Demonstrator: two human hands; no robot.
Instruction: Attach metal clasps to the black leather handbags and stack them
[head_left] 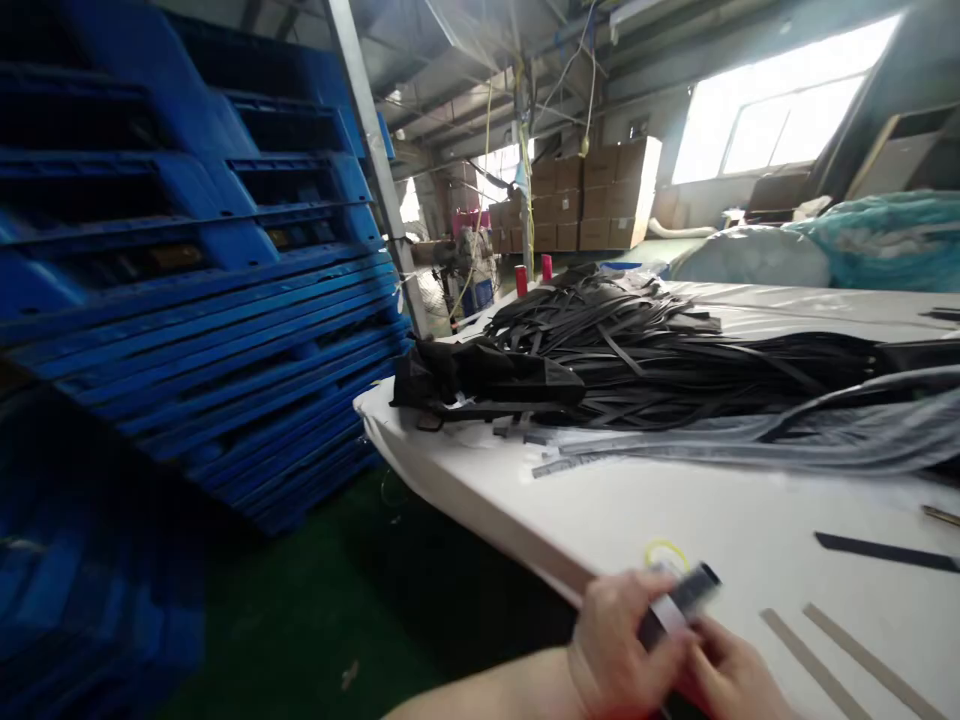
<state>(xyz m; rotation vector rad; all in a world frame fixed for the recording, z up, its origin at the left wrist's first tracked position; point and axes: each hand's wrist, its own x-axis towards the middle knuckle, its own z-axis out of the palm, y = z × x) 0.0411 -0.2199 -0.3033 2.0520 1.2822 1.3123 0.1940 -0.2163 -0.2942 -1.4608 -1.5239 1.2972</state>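
Observation:
Over the front edge of the white-covered table, my left hand (619, 645) is closed around a short dark grey strip bundle (697, 588) with a pale band across it. My right hand (731, 675) is closed at its lower side, fingers pressed against the same bundle. Motion blur hides how many layers the bundle has. Just behind it, a yellow ring (666, 545) lies on the table. To the right are two grey-brown strips (814, 660) and a black strip (885, 552).
A large heap of black strips (637, 340) covers the table's far side, with grey strips (750, 445) in front. Tall stacked blue pallets (247, 300) stand left, beside a metal post (375, 150). Cardboard boxes (592, 195) and teal bags (892, 240) are farther back.

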